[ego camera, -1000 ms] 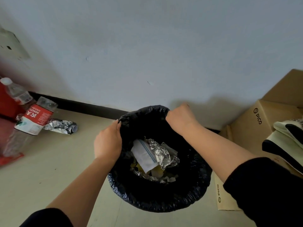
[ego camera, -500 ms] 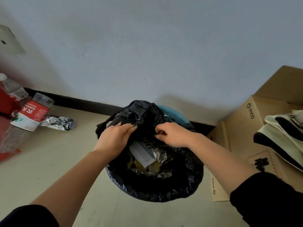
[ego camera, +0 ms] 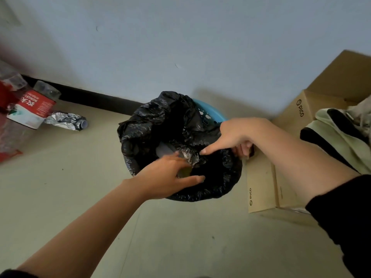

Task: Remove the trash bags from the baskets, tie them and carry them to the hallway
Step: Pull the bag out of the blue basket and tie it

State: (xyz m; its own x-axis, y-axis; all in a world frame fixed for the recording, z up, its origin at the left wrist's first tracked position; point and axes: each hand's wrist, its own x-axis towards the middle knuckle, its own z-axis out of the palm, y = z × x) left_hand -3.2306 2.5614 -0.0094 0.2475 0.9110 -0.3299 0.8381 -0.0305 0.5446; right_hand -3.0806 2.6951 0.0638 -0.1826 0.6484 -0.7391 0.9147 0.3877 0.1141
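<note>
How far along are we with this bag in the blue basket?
Done: the trash bag has its far edge off the basket, whose blue rim shows. In hand: the right hand grips the bag's right edge; the left hand reaches open over its mouth. Left: free the near edge, lift out, tie, carry to the hallway.

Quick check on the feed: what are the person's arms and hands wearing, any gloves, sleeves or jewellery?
No gloves: the left hand and right hand are bare, with no ring, watch or band showing. Both forearms are bare too. The right sleeve is black and plain, ending near the elbow; the left sleeve is also black, with only its edge in view.
</note>
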